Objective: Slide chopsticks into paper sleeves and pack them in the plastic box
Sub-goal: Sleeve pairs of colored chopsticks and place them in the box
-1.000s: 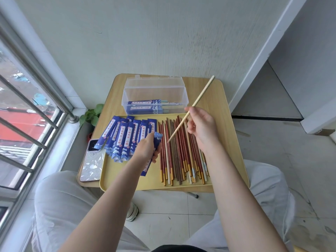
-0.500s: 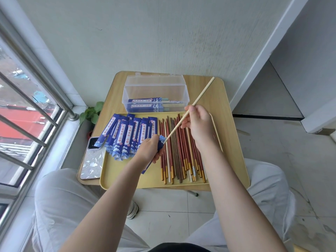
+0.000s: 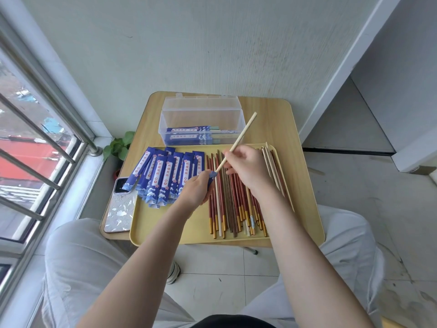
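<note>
The person is sitting at a small table (image 3: 283, 129) with a yellow tray (image 3: 189, 233) on it. The right hand (image 3: 248, 168) is pinching a pale chopstick (image 3: 238, 140) between thumb and fingers, slanting it down and to the left, its lower tip meeting the mouth of a blue sleeve (image 3: 212, 175). The left hand (image 3: 197, 190) is gripping that sleeve, fingers curled round it, so most of the paper is hidden; how far the tip is going in cannot be told. Both hands are hovering over the tray. More sleeves (image 3: 163, 178) are lying fanned on the tray's left part, and loose chopsticks (image 3: 233, 207) are lying side by side on its right part. Just beyond the tray the clear box (image 3: 201, 110) is standing open, with a few filled sleeves lying inside. A phone (image 3: 118, 209) is lying beside the tray's left edge.
</note>
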Demonstrator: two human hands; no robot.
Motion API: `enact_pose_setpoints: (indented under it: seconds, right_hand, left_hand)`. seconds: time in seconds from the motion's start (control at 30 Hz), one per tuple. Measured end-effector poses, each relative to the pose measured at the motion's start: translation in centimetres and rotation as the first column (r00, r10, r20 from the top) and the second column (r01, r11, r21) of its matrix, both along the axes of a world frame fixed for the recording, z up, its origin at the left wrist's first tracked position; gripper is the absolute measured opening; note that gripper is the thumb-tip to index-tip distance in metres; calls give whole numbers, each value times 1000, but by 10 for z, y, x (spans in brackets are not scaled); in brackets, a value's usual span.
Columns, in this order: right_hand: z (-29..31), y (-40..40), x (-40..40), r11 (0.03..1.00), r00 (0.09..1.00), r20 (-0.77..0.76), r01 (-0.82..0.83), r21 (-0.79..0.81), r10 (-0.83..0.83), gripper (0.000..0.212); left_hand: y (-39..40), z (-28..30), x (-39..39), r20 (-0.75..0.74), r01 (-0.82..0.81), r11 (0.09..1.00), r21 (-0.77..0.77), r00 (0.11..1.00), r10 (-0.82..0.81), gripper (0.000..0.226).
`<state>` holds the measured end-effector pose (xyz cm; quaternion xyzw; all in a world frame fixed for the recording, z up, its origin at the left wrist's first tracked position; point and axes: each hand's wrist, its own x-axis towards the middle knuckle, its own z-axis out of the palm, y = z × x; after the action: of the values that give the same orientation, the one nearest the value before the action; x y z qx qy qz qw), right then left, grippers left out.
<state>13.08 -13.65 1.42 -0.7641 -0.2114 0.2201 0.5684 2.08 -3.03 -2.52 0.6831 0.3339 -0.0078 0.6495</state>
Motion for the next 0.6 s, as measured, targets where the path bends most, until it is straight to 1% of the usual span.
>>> enact_pose_setpoints:
  seconds: [0.03, 0.1, 0.13, 0.17, 0.2, 0.27, 0.37, 0.5, 0.6]
  right_hand:
    - [-1, 1, -1, 999, 1000, 1, -14, -34, 14, 22]
    - [-3, 3, -4, 997, 1000, 25, -8, -77, 10, 67]
    - [-3, 3, -6, 996, 999, 37, -2, -87, 5, 88]
    - [-3, 2, -7, 997, 999, 37, 1, -81, 2, 100]
    - [-3, 2, -7, 997, 1000, 26, -1, -73, 3, 108]
    - [-4, 0, -6, 998, 1000, -9, -15, -60, 14, 114]
    - [-5, -1, -5, 997, 998, -56, -40, -73, 36, 115]
    - [-5, -1, -5, 996, 996, -67, -61, -62, 57, 108]
    - [-9, 1, -3, 999, 999, -38, -13, -41, 12, 101]
  left_hand:
    - [0, 0, 0, 10, 33, 999, 8, 999, -33, 42]
    - [1, 1, -2, 24, 120, 993, 15, 992, -121, 41]
    - [1, 2, -3, 37, 150, 989, -11, 988, -149, 39]
    - [1, 3, -5, 58, 175, 983, -49, 983, -172, 37]
    - [1, 4, -7, 80, 197, 977, -80, 978, -191, 35]
    - [2, 5, -10, 110, 240, 965, -103, 967, -228, 31]
    - [4, 3, -12, 148, 278, 954, -110, 954, -261, 22]
    - [6, 1, -13, 155, 297, 950, -95, 947, -281, 19]
    - [6, 2, -14, 143, 296, 950, -99, 949, -281, 19]
